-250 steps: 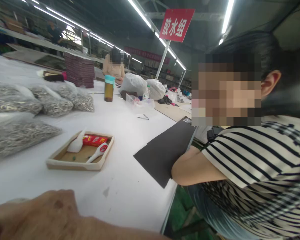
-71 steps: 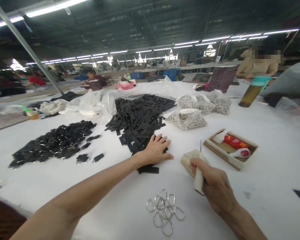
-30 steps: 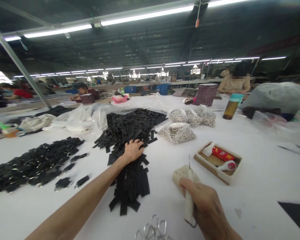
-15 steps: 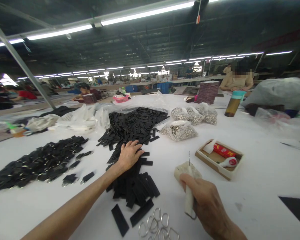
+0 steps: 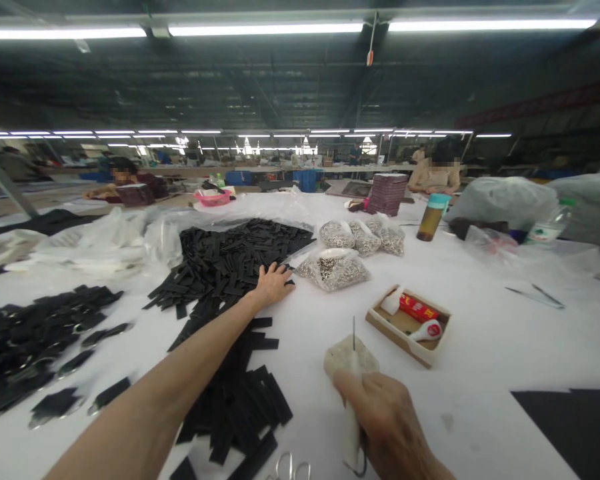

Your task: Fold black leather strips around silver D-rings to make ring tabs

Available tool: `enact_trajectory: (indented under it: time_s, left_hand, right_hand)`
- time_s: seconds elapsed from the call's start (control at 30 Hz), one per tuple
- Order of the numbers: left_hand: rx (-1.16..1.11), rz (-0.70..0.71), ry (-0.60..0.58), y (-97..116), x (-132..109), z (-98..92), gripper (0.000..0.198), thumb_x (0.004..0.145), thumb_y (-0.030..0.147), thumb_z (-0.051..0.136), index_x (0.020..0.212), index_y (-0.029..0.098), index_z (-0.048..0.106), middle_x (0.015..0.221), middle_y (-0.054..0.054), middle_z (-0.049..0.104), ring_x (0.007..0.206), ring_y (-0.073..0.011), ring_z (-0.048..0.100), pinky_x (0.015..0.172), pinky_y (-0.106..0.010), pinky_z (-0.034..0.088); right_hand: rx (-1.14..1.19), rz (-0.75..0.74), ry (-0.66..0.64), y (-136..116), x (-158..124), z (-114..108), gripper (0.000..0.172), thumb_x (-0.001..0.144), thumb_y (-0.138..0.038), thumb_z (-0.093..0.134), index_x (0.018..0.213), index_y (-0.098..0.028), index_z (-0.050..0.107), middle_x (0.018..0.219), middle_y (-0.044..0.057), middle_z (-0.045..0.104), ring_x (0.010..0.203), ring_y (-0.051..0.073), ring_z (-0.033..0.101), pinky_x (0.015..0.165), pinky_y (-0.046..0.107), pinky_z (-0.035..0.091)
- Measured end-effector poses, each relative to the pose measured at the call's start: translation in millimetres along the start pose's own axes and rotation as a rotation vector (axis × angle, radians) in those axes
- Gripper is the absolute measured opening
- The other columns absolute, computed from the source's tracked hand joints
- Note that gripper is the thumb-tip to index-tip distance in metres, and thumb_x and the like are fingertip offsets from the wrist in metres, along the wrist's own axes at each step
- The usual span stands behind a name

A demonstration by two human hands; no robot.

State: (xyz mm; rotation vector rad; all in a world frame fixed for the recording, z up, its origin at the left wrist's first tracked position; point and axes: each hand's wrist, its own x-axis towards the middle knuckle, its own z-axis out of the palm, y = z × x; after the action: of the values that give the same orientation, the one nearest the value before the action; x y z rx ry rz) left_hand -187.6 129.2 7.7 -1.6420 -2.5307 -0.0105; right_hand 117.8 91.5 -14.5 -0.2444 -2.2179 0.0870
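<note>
My left hand [image 5: 275, 285] reaches forward with its fingers spread, at the right edge of a big heap of black strips [image 5: 230, 257]. Just beyond its fingertips lies an open clear bag of metal rings [image 5: 333, 270]. My right hand [image 5: 387, 417] is closed round a white-handled tool [image 5: 351, 437] with a thin metal tip pointing up and away. Behind the handle sits a pale block [image 5: 336, 357]; whether the tool touches it I cannot tell. A smaller pile of black strips [image 5: 240, 413] lies between my arms, with several loose D-rings [image 5: 284, 467] at the bottom edge, partly cut off.
Black strips fitted with rings [image 5: 35, 340] are heaped at left. A shallow box [image 5: 405, 340] holding a red package and white bottles stands right of centre. Tweezers [image 5: 537, 297], a drink bottle [image 5: 431, 217] and black sheet material [image 5: 575, 427] lie farther right. Co-workers sit across the table.
The view has turned right, so the table's things sit farther left. My left hand has moved forward and right over the strips, towards the bag of rings. My right hand still grips the tool.
</note>
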Motion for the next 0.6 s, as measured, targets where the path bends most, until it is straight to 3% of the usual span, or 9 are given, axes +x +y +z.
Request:
enact_trajectory:
  time_s: [0.13,0.27,0.4,0.6]
  left_hand:
    - [0.007,-0.1,-0.031,-9,18,11.9,0.057,0.085,0.055,0.043,0.132,0.025,0.04,0.143,-0.011,0.032,0.132,-0.0383,0.019,0.099,-0.067,0.015]
    - [0.014,-0.146,-0.036,-11,19,14.5,0.051,0.086,0.051,0.044,0.129,0.023,0.044,0.138,-0.01,0.038,0.129,-0.0347,0.027,0.1,-0.064,0.02]
    - [0.054,-0.158,-0.018,-7,4,10.5,0.04,0.088,0.038,0.049,0.121,0.017,0.049,0.128,-0.01,0.046,0.119,-0.0289,0.042,0.097,-0.055,0.033]
    - [0.086,-0.098,-0.081,-3,-39,-5.4,0.029,0.088,0.032,0.052,0.112,0.015,0.054,0.117,-0.009,0.053,0.106,-0.0237,0.051,0.088,-0.045,0.044]
  right_hand:
    - [-0.058,-0.041,0.035,3,-3,8,0.038,0.092,-0.012,0.021,0.087,-0.017,0.059,0.05,0.001,0.05,0.045,0.015,0.046,0.048,0.027,0.027]
    - [-0.159,-0.113,0.087,4,1,9,0.037,0.09,-0.007,0.024,0.082,-0.016,0.059,0.046,0.0,0.048,0.039,0.015,0.044,0.046,0.028,0.025]
    - [-0.223,-0.133,0.166,4,4,9,0.035,0.089,-0.006,0.026,0.082,-0.018,0.058,0.044,0.0,0.047,0.039,0.015,0.043,0.048,0.029,0.023]
    - [-0.206,-0.117,0.156,-5,8,4,0.036,0.088,-0.005,0.025,0.077,-0.018,0.057,0.046,0.001,0.049,0.042,0.016,0.044,0.049,0.03,0.024]
